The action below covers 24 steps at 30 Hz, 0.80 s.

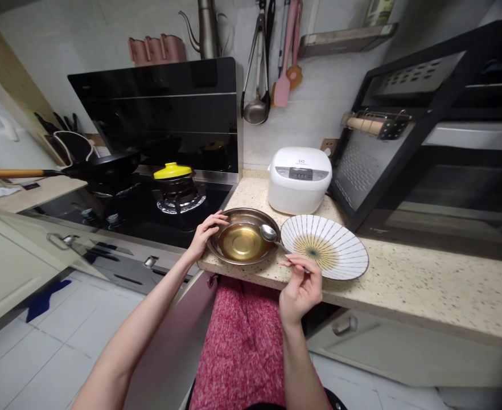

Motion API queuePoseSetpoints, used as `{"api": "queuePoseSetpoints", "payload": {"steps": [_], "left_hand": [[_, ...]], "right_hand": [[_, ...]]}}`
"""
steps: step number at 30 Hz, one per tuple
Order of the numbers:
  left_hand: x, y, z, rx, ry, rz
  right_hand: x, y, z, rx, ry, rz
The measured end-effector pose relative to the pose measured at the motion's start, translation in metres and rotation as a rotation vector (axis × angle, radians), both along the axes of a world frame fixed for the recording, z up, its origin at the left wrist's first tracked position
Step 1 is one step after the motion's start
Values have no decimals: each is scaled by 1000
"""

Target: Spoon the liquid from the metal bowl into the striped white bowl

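Note:
A round metal bowl holding clear yellowish-brown liquid stands at the counter's front edge. Over its left rim lie the bent fingers of my left hand, gripping the edge. My right hand is closed on the handle of a metal spoon, whose head is over the right side of the bowl. I cannot tell whether the spoon touches the liquid. Right of the bowl lies a large white plate with dark radiating lines and a yellowish centre, partly behind my right hand.
Behind the bowl sits a white rice cooker. On the gas stove to the left are a small pot with a yellow lid and a black wok, its wooden handle pointing left. A black oven occupies the right.

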State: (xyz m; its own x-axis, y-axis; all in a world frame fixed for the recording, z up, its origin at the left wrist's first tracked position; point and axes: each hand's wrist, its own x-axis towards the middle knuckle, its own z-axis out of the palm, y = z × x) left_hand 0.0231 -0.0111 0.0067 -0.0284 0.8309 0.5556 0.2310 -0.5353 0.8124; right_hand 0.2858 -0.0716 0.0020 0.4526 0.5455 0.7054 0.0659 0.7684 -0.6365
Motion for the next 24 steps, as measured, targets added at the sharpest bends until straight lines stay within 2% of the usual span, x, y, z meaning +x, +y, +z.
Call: {"api": "queuePoseSetpoints", "payload": {"steps": [7,17,24], "left_hand": [[1,-1,2,-10,16,8],[0,1,-1,-5,3,14],[0,0,1,-7,8,16]], "right_hand": [[16,2,4,68,4,-99],[34,15,-6,186,-261,-271],[33,14,-3,253,-291,-303]]}}
